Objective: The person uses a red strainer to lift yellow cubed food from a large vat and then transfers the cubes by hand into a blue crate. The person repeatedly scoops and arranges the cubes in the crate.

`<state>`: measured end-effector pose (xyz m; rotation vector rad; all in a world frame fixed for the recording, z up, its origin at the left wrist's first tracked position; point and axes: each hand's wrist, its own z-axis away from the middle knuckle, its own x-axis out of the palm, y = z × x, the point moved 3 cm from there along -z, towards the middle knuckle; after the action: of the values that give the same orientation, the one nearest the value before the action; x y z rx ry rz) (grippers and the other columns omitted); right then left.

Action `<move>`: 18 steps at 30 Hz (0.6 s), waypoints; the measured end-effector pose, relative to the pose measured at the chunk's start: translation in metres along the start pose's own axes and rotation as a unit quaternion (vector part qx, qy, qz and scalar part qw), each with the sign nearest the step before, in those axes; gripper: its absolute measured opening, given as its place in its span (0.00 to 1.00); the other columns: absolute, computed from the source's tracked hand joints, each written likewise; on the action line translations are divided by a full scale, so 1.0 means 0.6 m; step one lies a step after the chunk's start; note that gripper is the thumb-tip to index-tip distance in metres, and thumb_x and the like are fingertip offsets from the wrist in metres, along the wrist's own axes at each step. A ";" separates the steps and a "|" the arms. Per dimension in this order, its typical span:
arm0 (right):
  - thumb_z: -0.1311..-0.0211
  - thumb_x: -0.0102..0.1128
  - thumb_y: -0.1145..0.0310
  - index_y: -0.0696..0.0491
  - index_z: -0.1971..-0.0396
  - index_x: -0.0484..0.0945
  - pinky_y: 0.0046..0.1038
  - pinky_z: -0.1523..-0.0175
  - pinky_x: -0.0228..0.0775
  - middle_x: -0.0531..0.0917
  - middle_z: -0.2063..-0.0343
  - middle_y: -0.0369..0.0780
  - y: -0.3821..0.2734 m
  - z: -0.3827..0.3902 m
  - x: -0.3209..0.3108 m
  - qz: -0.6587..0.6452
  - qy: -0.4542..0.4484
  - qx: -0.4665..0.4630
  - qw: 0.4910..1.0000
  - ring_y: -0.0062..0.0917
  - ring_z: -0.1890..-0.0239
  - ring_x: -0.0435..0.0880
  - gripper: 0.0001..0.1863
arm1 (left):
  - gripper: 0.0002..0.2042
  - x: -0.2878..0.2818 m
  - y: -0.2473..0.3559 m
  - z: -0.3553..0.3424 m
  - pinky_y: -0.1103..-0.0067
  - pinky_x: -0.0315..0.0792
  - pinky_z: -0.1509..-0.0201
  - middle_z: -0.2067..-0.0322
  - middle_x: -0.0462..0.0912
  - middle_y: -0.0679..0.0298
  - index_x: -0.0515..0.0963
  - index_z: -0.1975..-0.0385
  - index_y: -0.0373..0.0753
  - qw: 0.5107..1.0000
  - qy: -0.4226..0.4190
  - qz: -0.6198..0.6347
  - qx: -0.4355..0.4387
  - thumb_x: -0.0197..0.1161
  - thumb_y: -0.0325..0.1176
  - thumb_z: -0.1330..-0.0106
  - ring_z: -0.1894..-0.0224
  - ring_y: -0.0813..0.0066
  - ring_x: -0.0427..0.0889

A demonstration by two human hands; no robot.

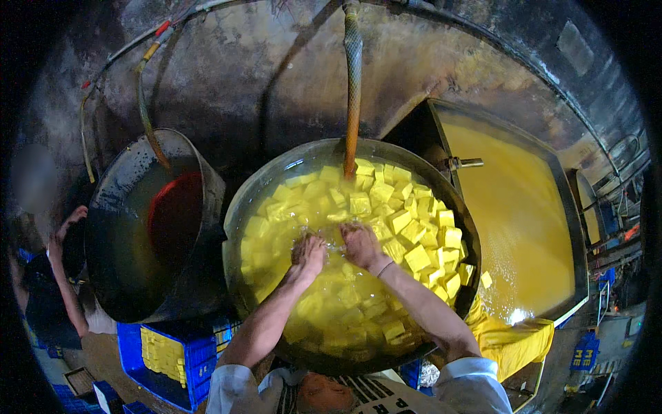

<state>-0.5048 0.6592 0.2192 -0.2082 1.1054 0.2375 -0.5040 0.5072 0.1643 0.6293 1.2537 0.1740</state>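
A wide round metal vat (pixel 236 272) full of yellow liquid stands in front of me. Many yellow blocks (pixel 417 259), probably tofu, crowd it; those at the right rise above the surface, while others lie sunken at the left and front. Near the vat's middle, my left hand (pixel 309 254) is at the surface with its fingers curled down into the liquid. Close beside it, my right hand (pixel 361 244) has its bent fingers turned toward the left one. Water ripples around both hands. Whatever the fingers hold is hidden by the liquid and the hands.
A hose (pixel 352 90) hangs into the vat's far side. To the left is a deep metal tub (pixel 207 228) with a red round thing (pixel 176 210) inside. A rectangular tank (pixel 517 207) of yellow liquid adjoins at right. Blue crates (pixel 148 376) sit lower left, near another person's arm (pixel 65 283).
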 end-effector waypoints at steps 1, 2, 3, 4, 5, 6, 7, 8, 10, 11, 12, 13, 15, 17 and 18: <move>0.43 0.55 0.62 0.59 0.42 0.63 0.34 0.37 0.60 0.78 0.55 0.47 -0.011 0.010 -0.001 0.008 -0.039 -0.001 0.999 0.36 0.46 0.72 0.30 | 0.19 -0.001 -0.006 0.000 0.62 0.65 0.43 0.51 0.72 0.43 0.68 0.48 0.32 0.998 -0.036 0.038 -0.033 0.49 0.26 0.40 0.47 0.47 0.70; 0.40 0.49 0.65 0.60 0.41 0.62 0.36 0.34 0.56 0.78 0.57 0.50 0.014 0.024 0.022 -0.041 0.097 0.010 0.994 0.37 0.43 0.70 0.27 | 0.18 -0.061 0.077 -0.004 0.63 0.67 0.45 0.54 0.73 0.43 0.68 0.48 0.30 0.989 -0.130 -0.009 -0.066 0.44 0.27 0.38 0.51 0.48 0.73; 0.42 0.51 0.66 0.60 0.43 0.64 0.37 0.34 0.56 0.79 0.58 0.49 0.007 0.029 0.021 -0.013 0.117 -0.016 0.993 0.37 0.44 0.71 0.26 | 0.18 -0.064 0.065 -0.003 0.63 0.67 0.45 0.53 0.73 0.43 0.68 0.48 0.31 0.993 -0.101 0.011 -0.060 0.44 0.27 0.37 0.50 0.48 0.72; 0.44 0.53 0.67 0.59 0.45 0.67 0.37 0.34 0.56 0.81 0.59 0.49 0.002 0.042 0.016 0.013 0.134 -0.038 0.990 0.36 0.45 0.72 0.25 | 0.18 -0.052 0.047 0.007 0.64 0.66 0.44 0.53 0.73 0.43 0.69 0.48 0.31 0.995 -0.077 0.032 -0.051 0.44 0.27 0.37 0.50 0.48 0.72; 0.45 0.55 0.68 0.59 0.47 0.69 0.38 0.35 0.57 0.82 0.60 0.48 -0.006 0.053 0.001 0.038 0.151 -0.060 0.986 0.36 0.45 0.74 0.25 | 0.17 -0.046 0.029 0.017 0.64 0.66 0.45 0.54 0.73 0.44 0.69 0.49 0.31 0.999 -0.042 0.024 -0.022 0.45 0.27 0.38 0.50 0.49 0.72; 0.48 0.59 0.70 0.59 0.42 0.63 0.37 0.32 0.51 0.80 0.58 0.51 -0.006 0.056 -0.018 0.037 0.024 -0.054 0.998 0.37 0.39 0.66 0.31 | 0.17 -0.033 0.017 0.021 0.64 0.67 0.46 0.54 0.73 0.44 0.69 0.50 0.31 1.000 -0.009 0.016 0.013 0.47 0.26 0.39 0.51 0.49 0.72; 0.49 0.60 0.71 0.60 0.43 0.64 0.37 0.33 0.54 0.80 0.60 0.52 0.001 0.050 -0.006 0.009 0.076 -0.077 0.994 0.37 0.41 0.68 0.31 | 0.16 -0.025 0.003 0.028 0.63 0.68 0.49 0.57 0.73 0.45 0.70 0.53 0.32 0.997 0.035 -0.020 0.067 0.50 0.25 0.42 0.52 0.50 0.73; 0.50 0.62 0.71 0.61 0.44 0.64 0.38 0.35 0.57 0.81 0.61 0.52 0.007 0.053 0.002 -0.018 0.127 -0.099 0.987 0.38 0.43 0.71 0.31 | 0.15 -0.026 0.004 0.035 0.63 0.70 0.51 0.59 0.73 0.46 0.70 0.55 0.32 0.988 0.079 -0.055 0.121 0.53 0.24 0.44 0.54 0.51 0.74; 0.52 0.64 0.71 0.61 0.46 0.65 0.39 0.40 0.63 0.81 0.63 0.52 0.024 0.046 0.026 -0.062 0.095 -0.113 0.987 0.40 0.49 0.75 0.31 | 0.17 -0.017 -0.001 0.039 0.63 0.70 0.53 0.59 0.73 0.47 0.71 0.56 0.31 0.986 0.072 -0.053 0.140 0.58 0.21 0.49 0.54 0.51 0.74; 0.53 0.65 0.71 0.61 0.47 0.66 0.39 0.43 0.66 0.81 0.64 0.52 0.027 0.052 0.000 -0.077 0.010 -0.100 0.992 0.40 0.53 0.77 0.31 | 0.19 -0.042 0.022 0.040 0.63 0.70 0.52 0.58 0.72 0.47 0.71 0.56 0.31 0.994 0.018 -0.013 0.107 0.59 0.20 0.51 0.52 0.50 0.73; 0.54 0.67 0.71 0.60 0.48 0.67 0.39 0.45 0.69 0.81 0.65 0.52 0.040 0.061 -0.019 -0.092 -0.073 -0.078 0.990 0.41 0.56 0.79 0.30 | 0.21 -0.059 0.049 0.033 0.63 0.69 0.51 0.56 0.72 0.47 0.71 0.55 0.31 0.995 -0.038 0.028 0.083 0.61 0.19 0.53 0.51 0.49 0.72; 0.53 0.67 0.68 0.59 0.48 0.67 0.38 0.44 0.68 0.80 0.65 0.50 0.052 0.068 -0.035 -0.166 -0.074 -0.078 0.980 0.39 0.58 0.79 0.30 | 0.20 -0.074 0.068 0.031 0.64 0.69 0.51 0.56 0.71 0.47 0.72 0.56 0.31 0.993 -0.031 0.034 0.105 0.61 0.20 0.52 0.51 0.49 0.72; 0.52 0.68 0.62 0.56 0.48 0.68 0.34 0.43 0.65 0.80 0.65 0.46 0.081 0.073 -0.060 -0.306 -0.070 -0.082 0.946 0.35 0.61 0.79 0.30 | 0.18 -0.094 0.094 0.024 0.65 0.69 0.50 0.56 0.70 0.48 0.73 0.58 0.32 0.988 -0.009 0.044 0.145 0.61 0.22 0.52 0.52 0.50 0.71; 0.53 0.68 0.64 0.55 0.61 0.75 0.34 0.53 0.71 0.81 0.67 0.45 0.113 0.054 -0.062 -0.381 0.076 -0.144 0.910 0.34 0.68 0.79 0.20 | 0.26 -0.084 0.106 0.005 0.66 0.64 0.42 0.49 0.67 0.47 0.68 0.49 0.39 0.987 -0.075 0.041 0.139 0.63 0.23 0.51 0.45 0.50 0.67; 0.54 0.67 0.64 0.55 0.63 0.75 0.34 0.56 0.72 0.81 0.68 0.44 0.121 0.038 -0.077 -0.402 0.136 -0.176 0.888 0.34 0.71 0.79 0.18 | 0.25 -0.084 0.112 -0.003 0.66 0.64 0.42 0.50 0.68 0.48 0.69 0.50 0.39 0.987 -0.044 0.021 0.153 0.63 0.24 0.51 0.46 0.51 0.67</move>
<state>-0.5261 0.7314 0.2671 -1.0244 1.1549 -0.3544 -0.5078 0.5404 0.2414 0.9191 1.1909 -0.0125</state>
